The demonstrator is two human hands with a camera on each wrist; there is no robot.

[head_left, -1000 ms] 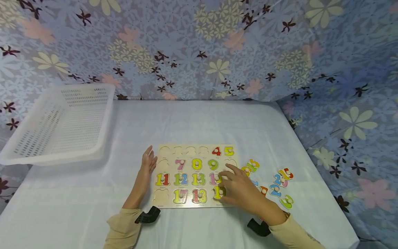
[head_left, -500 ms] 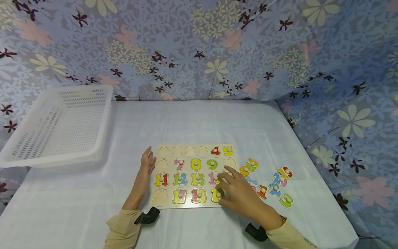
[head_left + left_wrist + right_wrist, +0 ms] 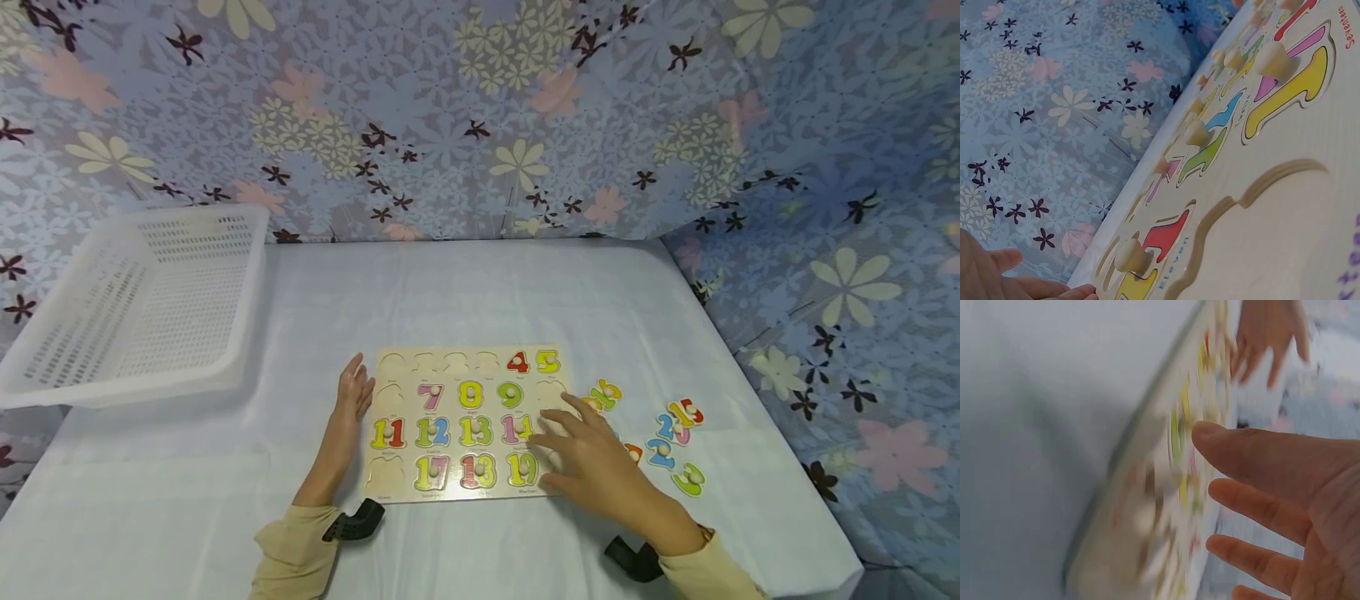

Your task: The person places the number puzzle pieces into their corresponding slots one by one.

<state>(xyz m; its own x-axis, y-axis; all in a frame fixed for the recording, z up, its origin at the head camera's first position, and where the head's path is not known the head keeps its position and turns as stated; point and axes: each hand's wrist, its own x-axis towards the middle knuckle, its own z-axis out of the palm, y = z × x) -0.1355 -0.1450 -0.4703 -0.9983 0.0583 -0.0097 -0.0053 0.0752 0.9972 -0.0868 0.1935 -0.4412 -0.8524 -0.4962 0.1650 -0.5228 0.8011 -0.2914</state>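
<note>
A wooden number puzzle board (image 3: 386,477) lies on the table, with knobbed number pieces in several recesses and others bare. My left hand (image 3: 355,398) rests beside the board's left edge, fingers extended; the left wrist view shows its fingertips (image 3: 1082,291) close to the eleven piece (image 3: 1166,237). Over the board's right side hovers my right hand (image 3: 596,462), fingers spread and holding nothing. The nineteen piece (image 3: 514,470) lies in the bottom row, left of the right fingertips. The right hand covers part of the board's right end and some loose pieces.
Loose number pieces lie right of the board, among them a green three (image 3: 688,480), a blue two (image 3: 661,454) and an overlapping group with a fifteen (image 3: 686,412). A white plastic basket (image 3: 243,333) stands at the back left. Floral cloth (image 3: 450,125) hangs behind the table.
My right hand has let go of the nineteen piece and drawn back to the right, uncovering it in the bottom row. My left hand stays at the board's left edge.
</note>
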